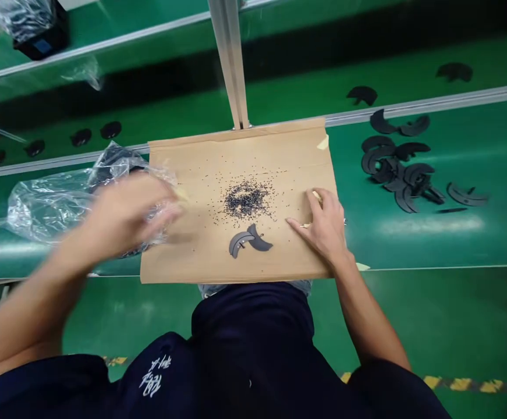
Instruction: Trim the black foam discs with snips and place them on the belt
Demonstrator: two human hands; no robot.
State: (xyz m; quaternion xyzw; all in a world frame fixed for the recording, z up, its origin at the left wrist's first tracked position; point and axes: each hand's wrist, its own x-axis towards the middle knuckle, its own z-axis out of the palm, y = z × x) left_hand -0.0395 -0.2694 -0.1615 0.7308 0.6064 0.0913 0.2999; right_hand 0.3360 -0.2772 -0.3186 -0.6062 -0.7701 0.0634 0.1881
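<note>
A brown cardboard sheet lies on the green bench in front of me. A small heap of dark crumbs sits at its middle, and two grey crescent-shaped parts lie just below the heap. My right hand rests on the sheet's right edge with fingers curled around a small pale object I cannot name. My left hand is smeared by motion over the sheet's left edge, next to a clear plastic bag; its fingers cannot be made out.
A pile of several black crescent parts lies on the bench to the right. An aluminium post rises behind the sheet. More black parts lie on the far conveyor. Another bag on a black box stands at top left.
</note>
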